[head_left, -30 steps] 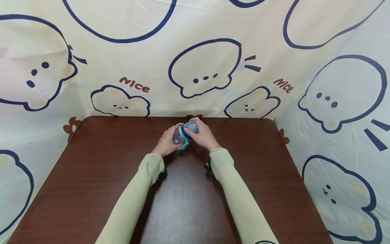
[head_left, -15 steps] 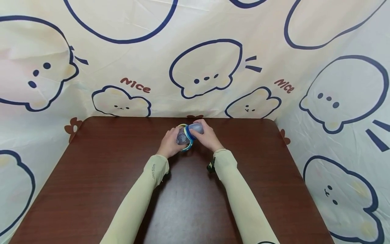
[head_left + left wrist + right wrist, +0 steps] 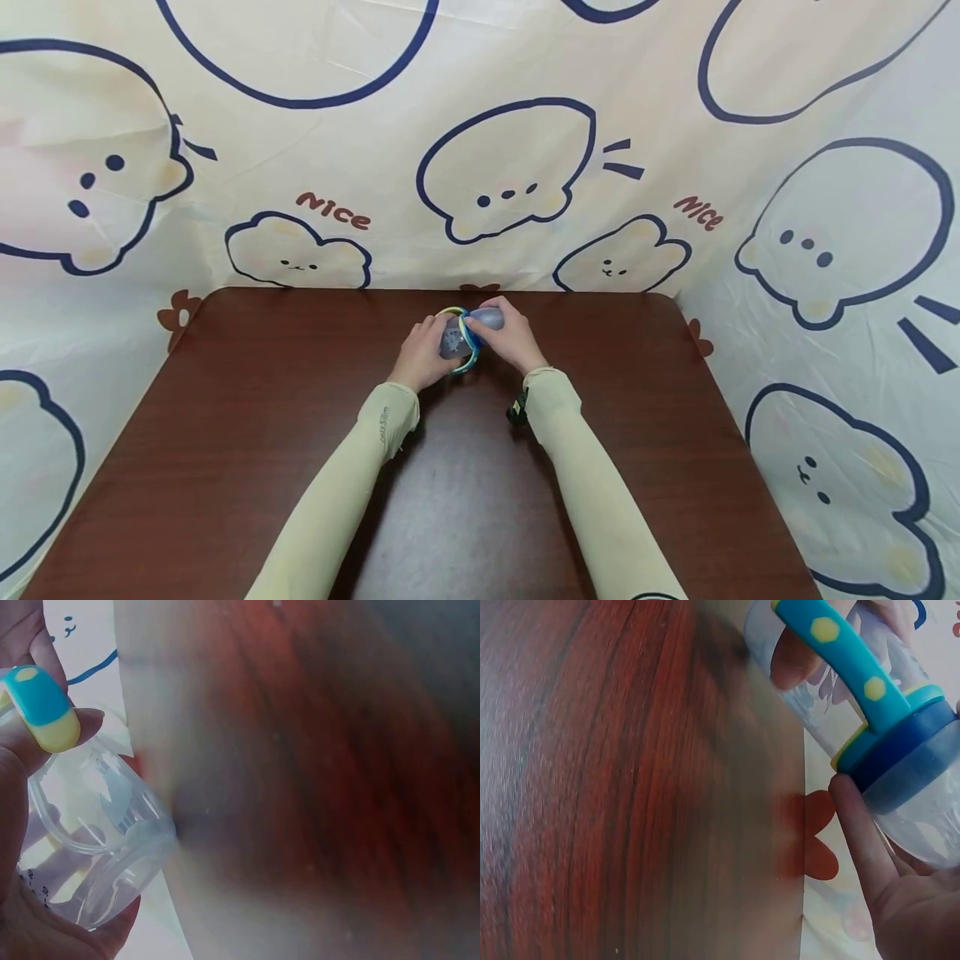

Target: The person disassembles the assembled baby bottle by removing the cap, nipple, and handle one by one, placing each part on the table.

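A clear baby bottle [image 3: 453, 342] lies tilted between both hands near the far edge of the table, its dome-shaped cap [image 3: 490, 317] pointing right. My left hand [image 3: 422, 353] grips the transparent body; in the left wrist view, fingers show through the bottle wall [image 3: 120, 847]. The right hand [image 3: 516, 337] holds the cap end, with fingers and thumb around the clear dome [image 3: 922, 832]. Between the hands sit a dark blue collar [image 3: 907, 746] and turquoise handles [image 3: 847, 656] with yellow dots. One handle end [image 3: 45, 709] crosses the left thumb.
The dark brown wooden table [image 3: 247, 433] extends beneath both arms. A cream curtain [image 3: 397, 167] with blue cartoon outlines hangs behind its far edge and along both sides. A small dark device [image 3: 517, 408] is strapped at the right wrist.
Both hands and the bottle have shifted slightly right and a little toward me. The left hand still grips the body and the right hand the cap.
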Motion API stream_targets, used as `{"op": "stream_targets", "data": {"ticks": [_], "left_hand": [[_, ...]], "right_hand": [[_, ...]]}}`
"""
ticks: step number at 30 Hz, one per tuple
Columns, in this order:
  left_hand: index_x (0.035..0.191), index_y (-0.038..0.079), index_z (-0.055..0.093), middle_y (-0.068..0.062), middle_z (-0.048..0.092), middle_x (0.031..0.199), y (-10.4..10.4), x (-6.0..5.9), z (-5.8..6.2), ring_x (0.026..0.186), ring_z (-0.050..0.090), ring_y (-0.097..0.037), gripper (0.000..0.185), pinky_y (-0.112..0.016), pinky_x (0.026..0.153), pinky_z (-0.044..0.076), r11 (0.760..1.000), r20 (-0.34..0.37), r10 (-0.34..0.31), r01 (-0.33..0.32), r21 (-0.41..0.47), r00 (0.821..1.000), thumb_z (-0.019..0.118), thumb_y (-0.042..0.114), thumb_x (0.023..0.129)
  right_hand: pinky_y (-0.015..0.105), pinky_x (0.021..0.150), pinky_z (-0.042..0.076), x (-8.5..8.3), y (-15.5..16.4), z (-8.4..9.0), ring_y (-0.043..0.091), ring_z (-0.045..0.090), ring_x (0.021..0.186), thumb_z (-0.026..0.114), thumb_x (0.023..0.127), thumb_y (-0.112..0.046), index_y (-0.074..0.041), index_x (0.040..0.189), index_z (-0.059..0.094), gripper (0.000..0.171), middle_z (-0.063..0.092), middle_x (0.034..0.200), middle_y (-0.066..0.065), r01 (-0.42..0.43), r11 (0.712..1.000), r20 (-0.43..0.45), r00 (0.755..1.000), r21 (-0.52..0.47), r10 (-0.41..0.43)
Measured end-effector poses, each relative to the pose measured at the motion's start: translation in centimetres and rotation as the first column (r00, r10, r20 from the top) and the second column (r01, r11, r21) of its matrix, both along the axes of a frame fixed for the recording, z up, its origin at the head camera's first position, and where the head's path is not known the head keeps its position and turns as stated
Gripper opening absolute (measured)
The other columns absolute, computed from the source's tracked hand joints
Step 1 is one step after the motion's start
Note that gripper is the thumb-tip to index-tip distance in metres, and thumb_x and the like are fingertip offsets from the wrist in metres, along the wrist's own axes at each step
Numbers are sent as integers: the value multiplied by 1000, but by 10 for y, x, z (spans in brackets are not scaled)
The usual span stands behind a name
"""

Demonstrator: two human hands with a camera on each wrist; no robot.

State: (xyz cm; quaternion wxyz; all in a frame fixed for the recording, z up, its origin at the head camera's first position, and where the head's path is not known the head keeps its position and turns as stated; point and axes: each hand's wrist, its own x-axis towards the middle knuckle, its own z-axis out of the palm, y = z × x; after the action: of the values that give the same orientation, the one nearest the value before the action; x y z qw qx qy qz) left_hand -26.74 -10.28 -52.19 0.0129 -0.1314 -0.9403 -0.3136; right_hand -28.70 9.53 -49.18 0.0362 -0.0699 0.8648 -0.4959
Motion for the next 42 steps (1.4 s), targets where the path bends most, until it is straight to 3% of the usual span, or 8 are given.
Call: {"op": "stream_targets", "data": {"ticks": [12,17,23,34,42], "left_hand": [[148,12,47,-15,56,135,1,0,0,121,52,-35,80,-56,104,47,1000,-20,-10,10,-7,1000,88,25,80],[148,12,48,-16,56,133,3,0,-2,119,52,-35,81,-55,103,48,1000,-44,-21,21,7,999,88,24,79],[147,13,49,-14,57,132,2,0,-3,117,52,-34,80,-55,100,48,1000,-46,-2,3,12,999,89,23,78],[147,12,49,-14,57,131,0,1,0,117,53,-34,80,-54,102,47,1000,-39,-19,18,-5,999,89,24,79],[146,13,49,-13,57,130,0,2,-4,117,52,-33,81,-55,102,47,1000,-36,-3,4,17,999,91,23,77]], "right_hand": [[47,94,55,-1,0,-1,29,60,110,65,95,-61,-23,125,62,49,64,127,8,45,998,18,999,38,-45],[45,77,61,-4,1,0,28,65,94,61,93,-69,-20,121,66,56,65,120,10,85,995,43,995,47,-87],[45,61,61,-6,3,-2,29,65,63,62,94,-66,-21,123,62,54,64,112,13,17,1000,92,996,-22,-15],[36,58,60,-6,9,-6,26,66,64,70,96,-50,-16,128,58,48,63,112,18,-87,989,108,989,-118,100],[36,60,57,-6,12,-8,24,62,66,69,97,-50,-17,127,55,46,61,114,16,-103,989,109,987,-110,115]]}}
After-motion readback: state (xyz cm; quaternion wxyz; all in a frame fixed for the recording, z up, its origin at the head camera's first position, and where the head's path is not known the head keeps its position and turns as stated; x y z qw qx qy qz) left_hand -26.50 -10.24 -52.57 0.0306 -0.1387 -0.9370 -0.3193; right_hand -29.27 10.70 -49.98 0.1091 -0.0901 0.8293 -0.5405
